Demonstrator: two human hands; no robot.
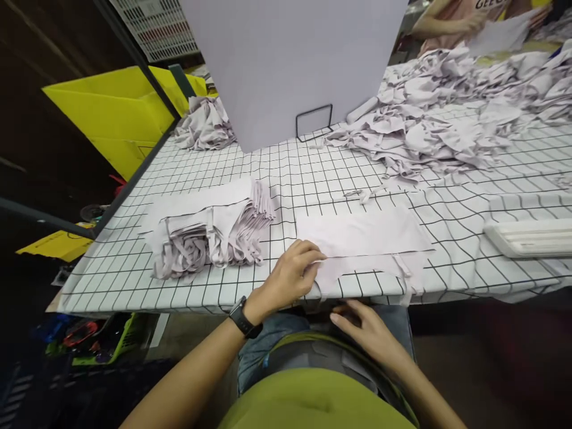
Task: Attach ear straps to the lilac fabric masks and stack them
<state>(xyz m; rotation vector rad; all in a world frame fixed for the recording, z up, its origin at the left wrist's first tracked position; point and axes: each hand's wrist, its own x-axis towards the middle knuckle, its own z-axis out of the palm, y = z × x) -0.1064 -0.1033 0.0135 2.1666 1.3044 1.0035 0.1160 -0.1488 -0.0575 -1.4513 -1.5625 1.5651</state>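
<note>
A pale pink garment piece with thin straps lies spread at the table's front edge, its upper part folded over in a straight line. My left hand, with a black watch on the wrist, pinches the left end of that fold between thumb and fingertips. Just below the table edge is my right hand, thumb and fingers apart, with nothing visible in it. To the left of my left hand sits a neat stack of folded garments in the same fabric, straps bunched at the front.
A checked cloth covers the table. Behind stands a large pale board with a black wire stand. Heaped fabric pieces fill the back right, near a co-worker handling cloth. A white plastic object lies at right; a yellow bin stands left.
</note>
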